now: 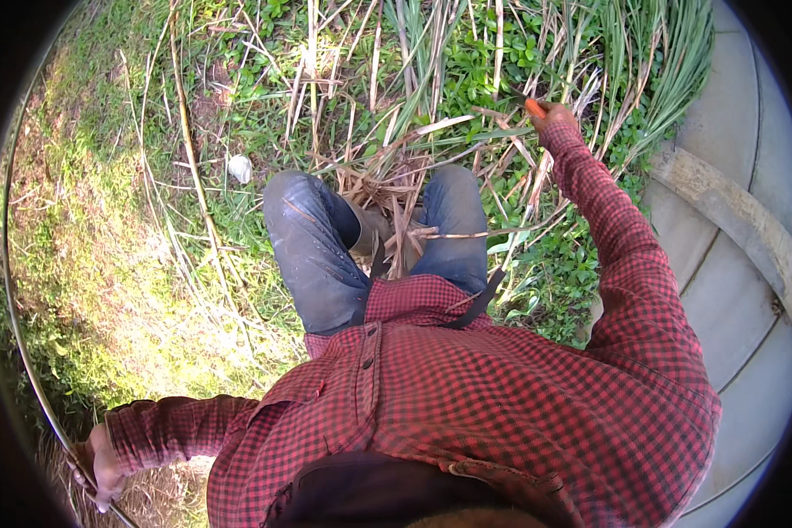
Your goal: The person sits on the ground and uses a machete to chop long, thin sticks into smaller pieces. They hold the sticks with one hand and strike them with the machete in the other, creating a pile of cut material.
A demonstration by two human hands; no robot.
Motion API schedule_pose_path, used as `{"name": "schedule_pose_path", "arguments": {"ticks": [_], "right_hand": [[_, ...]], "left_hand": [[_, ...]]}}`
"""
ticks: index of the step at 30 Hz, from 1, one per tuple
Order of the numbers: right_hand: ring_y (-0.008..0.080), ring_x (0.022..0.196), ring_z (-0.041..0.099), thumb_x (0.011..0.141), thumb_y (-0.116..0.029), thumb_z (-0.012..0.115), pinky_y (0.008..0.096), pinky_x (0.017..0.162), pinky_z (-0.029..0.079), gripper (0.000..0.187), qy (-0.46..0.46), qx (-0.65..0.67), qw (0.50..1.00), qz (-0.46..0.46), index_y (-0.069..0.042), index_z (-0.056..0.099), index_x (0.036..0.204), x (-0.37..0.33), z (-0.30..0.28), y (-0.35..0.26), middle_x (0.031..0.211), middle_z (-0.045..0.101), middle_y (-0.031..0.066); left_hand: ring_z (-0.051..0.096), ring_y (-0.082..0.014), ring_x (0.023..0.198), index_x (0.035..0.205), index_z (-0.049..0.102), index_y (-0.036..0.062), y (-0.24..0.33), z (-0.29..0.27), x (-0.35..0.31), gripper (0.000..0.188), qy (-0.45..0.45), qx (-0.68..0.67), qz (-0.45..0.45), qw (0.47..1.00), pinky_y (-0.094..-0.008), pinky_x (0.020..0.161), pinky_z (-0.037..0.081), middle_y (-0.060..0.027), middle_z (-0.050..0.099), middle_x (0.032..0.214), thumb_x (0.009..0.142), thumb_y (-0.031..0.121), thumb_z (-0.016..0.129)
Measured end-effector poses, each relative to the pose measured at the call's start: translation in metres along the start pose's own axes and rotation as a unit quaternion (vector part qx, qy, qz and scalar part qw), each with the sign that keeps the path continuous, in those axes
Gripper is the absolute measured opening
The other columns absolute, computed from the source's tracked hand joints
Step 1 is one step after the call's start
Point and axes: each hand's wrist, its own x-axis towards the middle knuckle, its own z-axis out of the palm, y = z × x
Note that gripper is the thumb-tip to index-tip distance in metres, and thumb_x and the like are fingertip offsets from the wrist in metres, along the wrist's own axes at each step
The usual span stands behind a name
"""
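My left hand point(106, 466), low at the left, is closed around a long thin pole point(28, 361). The pole looks curved and runs up along the left rim of the view. My right hand point(558, 114) reaches forward to the right, fingers wrapped round the orange handle point(534, 107) of a tool. Its far end is dark and blends into the plants, so I cannot tell its kind. Cut dry stalks point(453, 126) and long green grass blades point(651, 79) lie close to that hand. Dry leaves point(387, 189) are heaped between my knees.
Grey curved panels point(730, 106) with a pale raised band point(722, 198) stand along the right. A long dry cane point(189, 141) lies on the grass at the left, near a small white lump point(239, 168). Low green leafy plants point(554, 273) grow beside my right leg.
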Motion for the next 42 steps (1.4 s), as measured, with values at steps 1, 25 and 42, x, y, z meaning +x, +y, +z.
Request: {"name": "schedule_pose_path", "arguments": {"ticks": [1, 25, 42], "right_hand": [[0.0234, 0.096, 0.058, 0.076, -0.024, 0.062, 0.0338, 0.09, 0.043, 0.041, 0.002, 0.012, 1.0, 0.008, -0.02, 0.055, 0.116, 0.005, 0.002, 0.002, 0.107, 0.06, 0.0096], [0.0214, 0.081, 0.062, 0.067, -0.028, 0.074, 0.0332, 0.073, 0.049, 0.05, -0.05, -0.051, 0.997, 0.004, -0.008, 0.058, 0.11, 0.11, -0.013, -0.032, 0.099, 0.062, 0.013], [0.0276, 0.09, 0.056, 0.08, -0.019, 0.055, 0.0361, 0.076, 0.044, 0.047, -0.232, 0.046, 0.972, 0.007, 0.0, 0.041, 0.121, 0.02, -0.081, -0.045, 0.105, 0.055, 0.0178]], "left_hand": [[0.051, -0.0268, 0.058, 0.077, 0.042, 0.0119, 0.006, 0.016, 0.002, 0.049, 0.023, -0.002, 0.012, 1.0, -0.046, 0.06, 0.049, -0.0085, 0.045, 0.065, 0.087, 0.056, 0.023], [0.034, -0.0401, 0.119, 0.118, 0.03, -0.0166, 0.034, -0.01, -0.006, 0.047, 0.029, 0.034, -0.461, 0.886, -0.0442, 0.101, 0.034, -0.0316, 0.035, 0.125, 0.09, 0.021, 0.04], [0.045, -0.0341, 0.112, 0.108, 0.038, -0.0029, 0.116, 0.054, -0.173, 0.029, 0.382, 0.01, -0.396, 0.835, -0.0447, 0.094, 0.041, -0.0227, 0.044, 0.119, 0.091, 0.02, 0.034]]}}
